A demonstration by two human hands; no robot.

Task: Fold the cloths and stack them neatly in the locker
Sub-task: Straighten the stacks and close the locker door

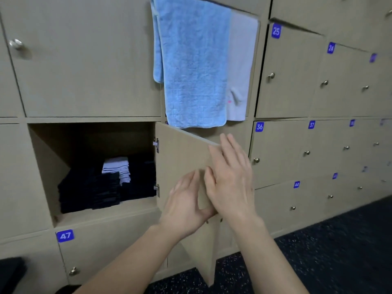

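An open locker (42,166) at centre left holds stacks of folded dark cloths (91,192) with a small pile of folded white cloths (116,165) on top toward the back. Its door (182,158) swings out to the right. A blue towel (191,64) and a white cloth (241,66) hang over the open door of the locker above. My left hand (184,206) and my right hand (231,183) are both in front of the lower door's free edge, fingers straight, holding no cloth. The right hand partly overlaps the left.
Rows of closed beige lockers with blue number tags 25 (276,30), 36 (259,126) and 47 (65,235) and small metal knobs fill the wall. Dark speckled floor (339,251) lies at the lower right. A dark object (10,274) sits at the bottom left corner.
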